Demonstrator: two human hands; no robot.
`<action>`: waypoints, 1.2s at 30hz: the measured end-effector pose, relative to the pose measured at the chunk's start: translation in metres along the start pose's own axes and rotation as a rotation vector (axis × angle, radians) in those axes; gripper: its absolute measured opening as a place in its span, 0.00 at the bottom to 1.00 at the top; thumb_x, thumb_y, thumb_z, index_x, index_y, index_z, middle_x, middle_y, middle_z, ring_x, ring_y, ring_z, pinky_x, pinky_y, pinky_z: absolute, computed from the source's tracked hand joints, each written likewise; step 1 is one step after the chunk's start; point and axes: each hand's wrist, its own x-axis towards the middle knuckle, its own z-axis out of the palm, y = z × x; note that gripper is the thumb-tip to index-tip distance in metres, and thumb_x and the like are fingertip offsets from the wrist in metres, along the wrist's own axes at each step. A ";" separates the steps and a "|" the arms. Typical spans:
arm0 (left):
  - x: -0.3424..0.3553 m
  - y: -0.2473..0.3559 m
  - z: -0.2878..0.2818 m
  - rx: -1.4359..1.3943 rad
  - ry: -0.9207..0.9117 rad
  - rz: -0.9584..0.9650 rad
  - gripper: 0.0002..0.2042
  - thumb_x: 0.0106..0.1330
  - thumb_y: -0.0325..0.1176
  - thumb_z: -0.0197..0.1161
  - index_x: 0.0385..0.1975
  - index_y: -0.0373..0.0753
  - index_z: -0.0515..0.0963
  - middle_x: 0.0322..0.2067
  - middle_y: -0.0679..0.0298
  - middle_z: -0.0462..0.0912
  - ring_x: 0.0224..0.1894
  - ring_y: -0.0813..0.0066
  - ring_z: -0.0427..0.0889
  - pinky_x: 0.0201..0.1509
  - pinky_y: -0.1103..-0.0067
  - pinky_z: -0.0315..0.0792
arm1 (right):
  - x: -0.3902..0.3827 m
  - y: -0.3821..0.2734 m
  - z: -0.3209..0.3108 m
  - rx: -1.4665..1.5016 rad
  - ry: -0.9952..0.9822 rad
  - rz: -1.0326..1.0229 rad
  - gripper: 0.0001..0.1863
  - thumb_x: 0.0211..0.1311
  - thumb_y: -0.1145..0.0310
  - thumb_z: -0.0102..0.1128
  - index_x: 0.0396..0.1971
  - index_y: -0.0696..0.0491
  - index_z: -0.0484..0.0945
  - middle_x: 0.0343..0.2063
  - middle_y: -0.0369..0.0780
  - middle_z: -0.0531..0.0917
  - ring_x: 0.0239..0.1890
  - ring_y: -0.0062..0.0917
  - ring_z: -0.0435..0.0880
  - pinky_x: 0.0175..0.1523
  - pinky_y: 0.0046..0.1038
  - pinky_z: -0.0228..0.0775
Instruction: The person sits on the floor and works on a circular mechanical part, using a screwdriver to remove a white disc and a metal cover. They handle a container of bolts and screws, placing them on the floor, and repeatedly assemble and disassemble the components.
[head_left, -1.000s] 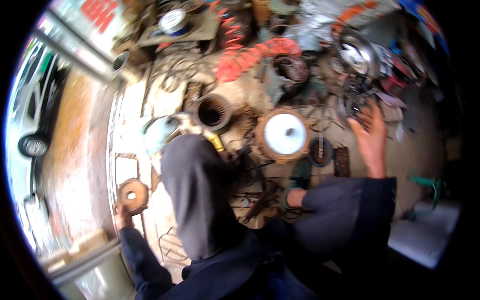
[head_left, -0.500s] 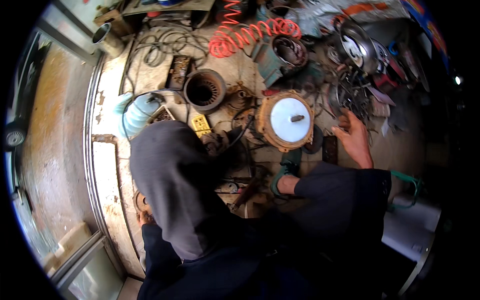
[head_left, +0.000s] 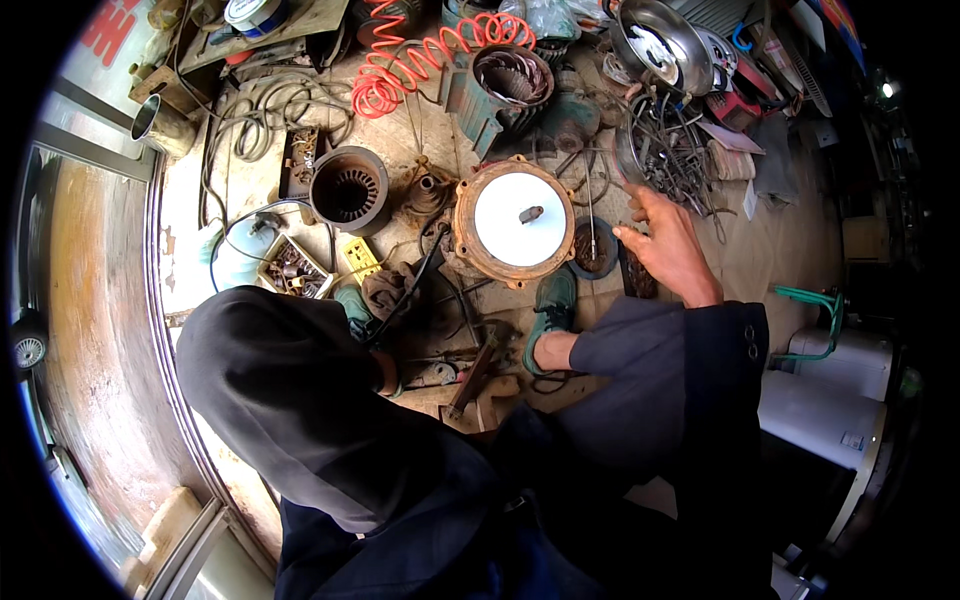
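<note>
My right hand (head_left: 665, 245) hovers with its fingers spread and nothing in it, just right of a small round dish (head_left: 592, 248) and below a tangle of metal tools (head_left: 672, 150). Left of it stands a motor body with a white round cover and a rusty flange (head_left: 515, 220), a short shaft poking up from its middle. My left arm in a dark sleeve (head_left: 290, 390) reaches toward the parts on the floor. Its hand is hidden at the sleeve's end, near a brown lump (head_left: 385, 290) and a black cable.
A rusty stator housing (head_left: 348, 190), a yellow socket block (head_left: 358, 258) and a box of small parts (head_left: 292, 268) lie to the left. A red coiled hose (head_left: 420, 55), a second stator (head_left: 512, 78) and a steel bowl (head_left: 660, 45) sit farther off. A white canister (head_left: 830, 400) is at right.
My right hand has drawn back from the tool pile toward the small dish. My left arm swung in from the far left, and the rusty disc it held is out of sight.
</note>
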 end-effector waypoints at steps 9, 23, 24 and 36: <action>0.038 0.090 0.041 0.020 -0.005 0.122 0.25 0.61 0.41 0.71 0.57 0.42 0.77 0.52 0.54 0.83 0.58 0.57 0.80 0.55 0.50 0.76 | 0.001 0.009 -0.003 -0.122 0.026 -0.122 0.31 0.60 0.70 0.73 0.61 0.67 0.75 0.55 0.60 0.81 0.60 0.54 0.80 0.65 0.42 0.72; -0.334 0.385 0.304 0.160 -0.794 1.283 0.28 0.77 0.47 0.58 0.68 0.34 0.73 0.69 0.50 0.75 0.74 0.56 0.70 0.78 0.55 0.61 | -0.008 -0.002 -0.011 -0.187 -0.033 -0.061 0.19 0.63 0.68 0.70 0.49 0.62 0.79 0.49 0.57 0.83 0.54 0.56 0.81 0.57 0.49 0.75; -0.397 0.387 0.324 0.279 -0.783 1.459 0.26 0.79 0.46 0.56 0.67 0.33 0.74 0.68 0.50 0.76 0.72 0.56 0.72 0.78 0.56 0.62 | -0.010 0.002 -0.018 -0.190 -0.045 -0.049 0.19 0.63 0.68 0.70 0.49 0.63 0.79 0.49 0.57 0.83 0.53 0.56 0.81 0.57 0.49 0.75; -0.432 0.265 0.423 1.253 -0.825 1.790 0.19 0.65 0.31 0.72 0.55 0.35 0.82 0.66 0.46 0.76 0.70 0.52 0.74 0.74 0.62 0.67 | -0.025 0.038 0.049 -0.442 -0.481 -0.006 0.14 0.61 0.65 0.73 0.37 0.62 0.85 0.41 0.56 0.87 0.49 0.52 0.86 0.53 0.48 0.78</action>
